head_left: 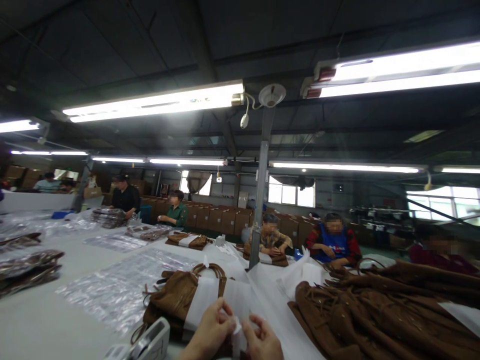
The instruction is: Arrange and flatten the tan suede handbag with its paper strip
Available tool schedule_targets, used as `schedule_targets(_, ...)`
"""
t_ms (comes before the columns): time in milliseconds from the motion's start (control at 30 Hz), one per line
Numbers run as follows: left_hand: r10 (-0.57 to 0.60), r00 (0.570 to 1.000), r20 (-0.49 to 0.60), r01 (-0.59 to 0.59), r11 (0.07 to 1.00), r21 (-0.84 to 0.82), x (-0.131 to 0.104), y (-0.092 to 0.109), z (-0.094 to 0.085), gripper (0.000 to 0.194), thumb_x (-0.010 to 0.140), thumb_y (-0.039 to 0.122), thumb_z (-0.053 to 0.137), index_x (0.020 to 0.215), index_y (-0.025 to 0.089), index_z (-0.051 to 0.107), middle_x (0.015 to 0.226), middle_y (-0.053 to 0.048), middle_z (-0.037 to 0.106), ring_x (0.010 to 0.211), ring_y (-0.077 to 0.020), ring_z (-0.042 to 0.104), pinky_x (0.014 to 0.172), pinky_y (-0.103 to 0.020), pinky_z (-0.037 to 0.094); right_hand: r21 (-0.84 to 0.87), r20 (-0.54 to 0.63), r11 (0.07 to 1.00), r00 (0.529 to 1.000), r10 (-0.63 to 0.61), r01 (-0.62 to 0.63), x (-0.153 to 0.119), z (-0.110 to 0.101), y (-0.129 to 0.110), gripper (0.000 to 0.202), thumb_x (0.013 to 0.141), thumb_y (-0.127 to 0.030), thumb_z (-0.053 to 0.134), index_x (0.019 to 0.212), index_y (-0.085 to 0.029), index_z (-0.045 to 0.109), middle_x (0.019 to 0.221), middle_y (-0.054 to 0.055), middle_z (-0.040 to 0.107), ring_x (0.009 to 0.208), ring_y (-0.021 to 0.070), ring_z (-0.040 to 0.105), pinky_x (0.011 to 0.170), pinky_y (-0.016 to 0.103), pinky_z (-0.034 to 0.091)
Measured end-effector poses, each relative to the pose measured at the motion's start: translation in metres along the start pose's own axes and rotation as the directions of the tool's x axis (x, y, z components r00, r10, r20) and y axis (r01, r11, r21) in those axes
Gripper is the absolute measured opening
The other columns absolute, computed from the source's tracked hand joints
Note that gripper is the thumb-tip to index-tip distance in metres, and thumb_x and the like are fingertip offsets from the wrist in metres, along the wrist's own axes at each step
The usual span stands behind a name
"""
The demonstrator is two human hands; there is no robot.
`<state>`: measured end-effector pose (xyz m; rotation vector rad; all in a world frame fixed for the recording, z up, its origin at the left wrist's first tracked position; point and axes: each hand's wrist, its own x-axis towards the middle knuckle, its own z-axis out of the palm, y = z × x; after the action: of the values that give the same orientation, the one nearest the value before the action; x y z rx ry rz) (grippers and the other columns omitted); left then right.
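Note:
Near the bottom centre, my left hand (213, 327) pinches a small piece of whitish translucent material (236, 326). My right hand (262, 337) is beside it, fingers curled and pressed together at the other side of that piece. Just beyond my hands lies a brown handbag (174, 295) with looped handles (221, 272) and a white paper band (204, 300) around it. A white tape dispenser (152, 342) stands to the left of my left hand. Part of what is under my hands is hidden.
A large pile of brown bags (360, 315) fills the right side. Clear plastic bags (127, 285) lie on the white table (75, 320), with wrapped bags (28, 270) at far left. A metal post (258, 210) rises beyond my hands. Several people work across the table.

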<state>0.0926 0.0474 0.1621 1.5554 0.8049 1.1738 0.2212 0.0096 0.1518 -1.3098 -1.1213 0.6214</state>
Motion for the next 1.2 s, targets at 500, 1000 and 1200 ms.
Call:
schedule_targets(500, 0.024, 0.979, 0.201, -0.047, 0.993, 0.11, 0.0, 0.005, -0.008, 0.027, 0.073, 0.041, 0.054, 0.073, 0.015, 0.059, 0.065, 0.003, 0.053, 0.066, -0.0129, 0.046, 0.061, -0.024, 0.034, -0.478, 0.211, 0.796, 0.928, -0.306, 0.371, 0.014, 0.002, -0.035, 0.018, 0.079, -0.02, 0.057, 0.063, -0.016, 0.065, 0.068, 0.002, 0.063, 0.064, 0.0118, 0.053, 0.06, 0.023, 0.035)
schedule_targets(1000, -0.018, 0.974, 0.226, -0.03, 0.978, 0.206, 0.005, -0.014, -0.018, 0.032, 0.073, 0.041, 0.057, 0.054, 0.017, 0.052, 0.052, 0.005, 0.045, 0.053, -0.0103, 0.04, 0.052, -0.023, 0.028, -0.463, 0.138, 0.799, 0.922, -0.363, 0.384, 0.029, 0.011, -0.025, 0.023, 0.081, -0.018, 0.054, 0.06, -0.017, 0.06, 0.063, 0.0, 0.056, 0.065, 0.0124, 0.05, 0.061, 0.024, 0.034)
schedule_targets(1200, -0.023, 0.968, 0.249, 0.047, 0.995, -0.092, 0.02, 0.007, -0.024, 0.055, 0.074, 0.032, 0.06, 0.126, 0.016, 0.048, 0.103, -0.006, 0.064, 0.082, -0.0147, 0.058, 0.07, -0.023, 0.042, -0.404, 0.308, 0.795, 0.886, -0.347, 0.452, 0.047, 0.009, -0.047, 0.02, 0.077, -0.026, 0.06, 0.061, -0.018, 0.068, 0.06, -0.002, 0.061, 0.058, 0.01, 0.051, 0.056, 0.022, 0.033)
